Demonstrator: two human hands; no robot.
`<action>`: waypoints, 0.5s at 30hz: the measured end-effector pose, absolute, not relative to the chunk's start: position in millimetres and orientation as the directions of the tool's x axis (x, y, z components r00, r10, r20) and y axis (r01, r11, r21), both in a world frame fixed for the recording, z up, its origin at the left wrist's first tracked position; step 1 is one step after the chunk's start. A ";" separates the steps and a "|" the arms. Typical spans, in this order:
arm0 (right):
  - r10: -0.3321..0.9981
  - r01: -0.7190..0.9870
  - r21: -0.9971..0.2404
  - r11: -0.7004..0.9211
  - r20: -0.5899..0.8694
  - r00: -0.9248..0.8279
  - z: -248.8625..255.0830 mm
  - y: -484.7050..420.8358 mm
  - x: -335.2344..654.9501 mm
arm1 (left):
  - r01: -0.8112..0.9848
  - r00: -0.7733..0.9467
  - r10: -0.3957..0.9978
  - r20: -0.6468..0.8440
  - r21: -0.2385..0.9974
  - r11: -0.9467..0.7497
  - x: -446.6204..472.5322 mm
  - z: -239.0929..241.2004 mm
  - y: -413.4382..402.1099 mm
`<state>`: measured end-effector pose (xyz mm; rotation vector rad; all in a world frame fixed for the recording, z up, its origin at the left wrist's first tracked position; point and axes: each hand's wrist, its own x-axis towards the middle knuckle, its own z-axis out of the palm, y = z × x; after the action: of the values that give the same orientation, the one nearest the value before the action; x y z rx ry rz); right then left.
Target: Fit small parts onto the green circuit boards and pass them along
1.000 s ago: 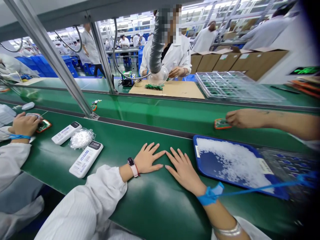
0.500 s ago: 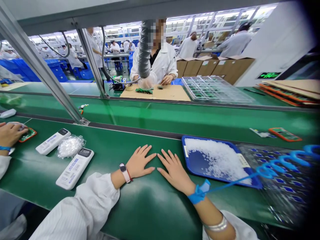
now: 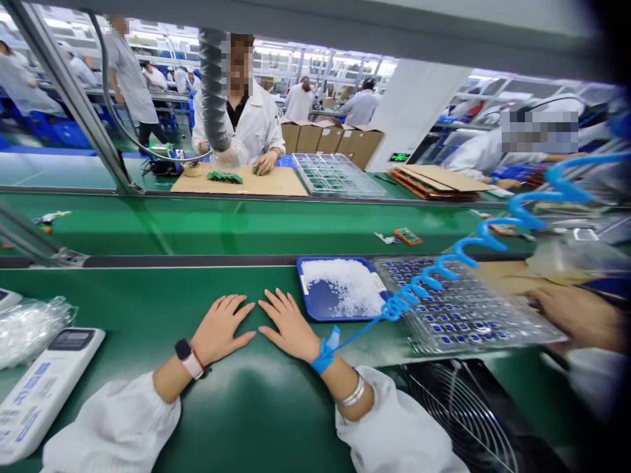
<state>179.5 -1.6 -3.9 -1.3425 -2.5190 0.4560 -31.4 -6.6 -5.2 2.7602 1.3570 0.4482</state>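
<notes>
My left hand (image 3: 221,328) and my right hand (image 3: 290,325) lie flat and side by side on the green bench top (image 3: 256,420), fingers spread and holding nothing. A smartwatch (image 3: 183,350) sits on my left wrist. A blue wrist strap (image 3: 325,350) circles my right wrist, and its coiled blue cord (image 3: 444,269) runs up to the right. Nearest my right hand is a blue tray (image 3: 340,289) of white granules. Beyond it lies a clear tray (image 3: 458,309) of small blue-and-silver parts.
A white handheld device (image 3: 44,387) and a plastic bag (image 3: 29,332) lie at the left. A co-worker's hand (image 3: 576,315) is at the far right, above a wire fan guard (image 3: 458,414). Across the bench, a person sits at a cardboard sheet (image 3: 241,180) with green circuit boards.
The view has swung right, so everything shifts left in the picture. The fan guard and a co-worker's hand by the clear tray now show. My hands stay flat on the bench.
</notes>
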 end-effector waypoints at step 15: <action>0.862 0.718 -0.476 0.508 0.282 -0.422 -4.2 -2.5 178.5 | 0.823 0.483 0.822 0.301 0.165 -0.544 -31.8 -7.0 -6.5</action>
<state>178.5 -2.5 -4.2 -1.2932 -2.2618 0.3879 -31.8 -6.5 -7.0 2.7074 1.5009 0.5476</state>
